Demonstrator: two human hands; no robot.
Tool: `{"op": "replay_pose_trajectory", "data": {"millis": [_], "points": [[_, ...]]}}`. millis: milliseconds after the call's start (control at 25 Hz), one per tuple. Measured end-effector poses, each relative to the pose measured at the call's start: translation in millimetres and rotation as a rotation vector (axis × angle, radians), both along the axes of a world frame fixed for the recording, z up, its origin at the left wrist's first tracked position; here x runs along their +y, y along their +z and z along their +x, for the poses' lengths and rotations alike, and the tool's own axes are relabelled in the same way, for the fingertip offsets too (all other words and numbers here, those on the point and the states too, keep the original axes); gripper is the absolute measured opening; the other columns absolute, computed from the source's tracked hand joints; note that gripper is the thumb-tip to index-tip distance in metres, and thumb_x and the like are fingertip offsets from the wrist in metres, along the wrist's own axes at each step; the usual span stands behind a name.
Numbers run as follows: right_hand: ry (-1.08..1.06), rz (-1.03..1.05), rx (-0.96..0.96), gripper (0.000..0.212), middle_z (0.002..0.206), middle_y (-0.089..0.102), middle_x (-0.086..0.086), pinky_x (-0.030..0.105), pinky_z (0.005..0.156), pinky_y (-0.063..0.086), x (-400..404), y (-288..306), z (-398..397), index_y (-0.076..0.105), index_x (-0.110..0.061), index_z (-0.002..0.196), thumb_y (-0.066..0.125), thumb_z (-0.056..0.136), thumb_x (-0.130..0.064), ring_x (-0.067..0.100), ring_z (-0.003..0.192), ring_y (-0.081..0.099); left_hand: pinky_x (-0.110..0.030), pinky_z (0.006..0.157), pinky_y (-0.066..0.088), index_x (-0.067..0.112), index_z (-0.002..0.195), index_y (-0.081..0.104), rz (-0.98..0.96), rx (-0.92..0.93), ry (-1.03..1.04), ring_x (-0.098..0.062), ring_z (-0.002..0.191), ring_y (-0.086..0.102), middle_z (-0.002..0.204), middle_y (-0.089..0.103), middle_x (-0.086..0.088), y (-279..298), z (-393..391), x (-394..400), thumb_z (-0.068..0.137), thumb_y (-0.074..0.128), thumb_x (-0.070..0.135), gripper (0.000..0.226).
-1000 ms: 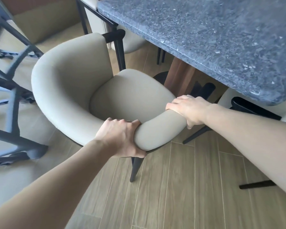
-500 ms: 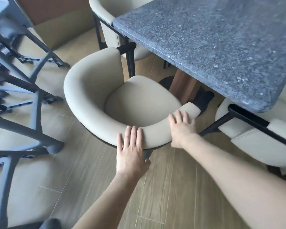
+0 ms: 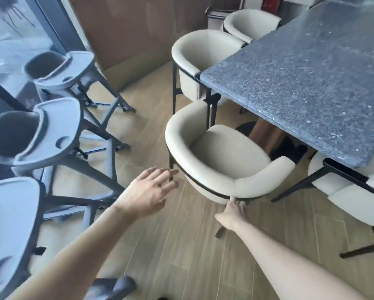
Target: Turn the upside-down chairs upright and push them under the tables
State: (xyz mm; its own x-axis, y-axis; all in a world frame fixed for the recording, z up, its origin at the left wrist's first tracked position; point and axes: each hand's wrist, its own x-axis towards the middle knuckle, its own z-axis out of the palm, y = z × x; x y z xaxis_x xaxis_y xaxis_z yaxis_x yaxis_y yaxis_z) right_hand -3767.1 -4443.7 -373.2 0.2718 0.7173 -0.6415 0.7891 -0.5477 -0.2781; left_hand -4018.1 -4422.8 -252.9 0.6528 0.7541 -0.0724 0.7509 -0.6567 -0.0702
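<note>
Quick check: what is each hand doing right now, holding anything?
Left hand: open, fingers spread, holding nothing, apart from the chair.
Right hand: open, fingertips touching the chair's lower back edge, gripping nothing.

Wood-plank floor (image 3: 181, 245), upright cream chairs (image 3: 220, 161) at a speckled grey table (image 3: 311, 83), grey high chairs (image 3: 52, 135) alongside

One head-worn camera, high and tilted forward-down over the floor. The cream chair (image 3: 223, 161) sits near, centre frame, with the stone table (image 3: 311, 83) running away upper right.
</note>
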Motion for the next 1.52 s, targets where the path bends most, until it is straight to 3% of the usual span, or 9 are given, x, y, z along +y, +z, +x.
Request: {"op": "replay_pose_trajectory", "data": {"millis": [200, 360, 440, 600, 760, 920, 1240, 1440, 1520], "points": [[-0.080, 0.063, 0.003, 0.064, 0.135, 0.034, 0.014, 0.036, 0.090, 0.041, 13, 30, -72, 0.028, -0.011, 0.134, 0.061, 0.082, -0.026, 0.036, 0.128, 0.040, -0.041, 0.126, 0.013, 0.030, 0.151, 0.039, 0.034, 0.185, -0.014, -0.018, 0.154, 0.022, 0.169, 0.019, 0.002, 25, -98, 23, 0.090, 0.067, 0.037, 0.067], [-0.159, 0.073, -0.050, 0.065, 0.125, 0.031, 0.008, 0.034, 0.073, 0.043, 24, 29, -84, 0.027, -0.015, 0.130, 0.065, 0.077, -0.025, 0.031, 0.098, 0.044, -0.046, 0.126, 0.002, 0.037, 0.159, 0.018, -0.020, 0.225, -0.041, -0.020, 0.158, 0.004, 0.171, -0.001, 0.005, 10, -102, 70, 0.089, 0.067, 0.043, 0.085], [-0.227, 0.091, -0.067, 0.085, 0.130, 0.027, 0.007, 0.036, 0.076, 0.047, 31, 21, -82, 0.022, -0.019, 0.139, 0.073, 0.071, -0.031, 0.031, 0.093, 0.047, -0.057, 0.124, 0.002, 0.039, 0.160, 0.009, -0.071, 0.238, -0.079, -0.026, 0.158, -0.003, 0.170, -0.012, 0.007, -2, -88, 100, 0.087, 0.070, 0.044, 0.095], [-0.193, 0.116, -0.167, 0.120, 0.156, 0.010, 0.010, 0.044, 0.103, 0.043, 54, 0, -81, 0.005, -0.025, 0.154, 0.081, 0.064, -0.047, 0.039, 0.138, 0.026, -0.064, 0.121, 0.001, 0.042, 0.160, -0.004, -0.130, 0.259, -0.174, -0.033, 0.157, -0.012, 0.167, -0.026, 0.010, -27, -64, 148, 0.085, 0.071, 0.041, 0.106], [-0.215, 0.140, -0.184, 0.124, 0.161, 0.006, 0.009, 0.046, 0.113, 0.034, 75, -15, -94, -0.005, -0.029, 0.156, 0.081, 0.068, -0.045, 0.034, 0.148, 0.013, -0.058, 0.123, -0.003, 0.039, 0.159, -0.011, -0.130, 0.296, -0.263, -0.031, 0.157, -0.014, 0.164, -0.033, 0.010, -53, -79, 203, 0.087, 0.071, 0.040, 0.109], [-0.211, 0.121, -0.247, 0.124, 0.165, -0.001, 0.007, 0.050, 0.119, 0.023, 91, -37, -106, -0.006, -0.029, 0.157, 0.082, 0.070, -0.040, 0.030, 0.151, 0.010, -0.054, 0.126, -0.002, 0.034, 0.160, -0.012, -0.196, 0.406, -0.346, -0.032, 0.157, -0.014, 0.168, -0.025, 0.001, -83, -78, 261, 0.089, 0.069, 0.040, 0.108], [-0.195, 0.087, -0.477, 0.105, 0.154, 0.022, 0.008, 0.052, 0.121, 0.011, 127, -80, -116, 0.023, -0.021, 0.150, 0.085, 0.066, -0.031, 0.038, 0.147, 0.012, -0.044, 0.126, -0.005, 0.022, 0.159, -0.019, -0.271, 0.431, -0.534, -0.032, 0.157, -0.012, 0.170, -0.016, -0.008, -170, -17, 313, 0.091, 0.069, 0.045, 0.113], [-0.062, -0.001, -0.432, 0.098, 0.161, 0.021, 0.004, 0.062, 0.117, 0.005, 147, -92, -94, 0.022, -0.020, 0.152, 0.078, 0.072, -0.013, 0.031, 0.152, 0.011, -0.065, 0.122, 0.004, 0.034, 0.157, -0.017, -0.198, 0.497, -0.618, -0.043, 0.155, -0.001, 0.169, -0.001, -0.014, -204, 8, 339, 0.090, 0.071, 0.038, 0.111], [0.060, -0.040, -0.400, 0.095, 0.147, 0.039, 0.000, 0.067, 0.111, 0.016, 148, -92, -78, 0.029, -0.021, 0.145, 0.080, 0.065, -0.022, 0.030, 0.143, 0.030, -0.071, 0.117, 0.011, 0.035, 0.152, -0.019, -0.208, 0.541, -0.695, -0.044, 0.151, 0.015, 0.166, 0.013, -0.013, -209, 13, 354, 0.083, 0.075, 0.041, 0.117]]}}
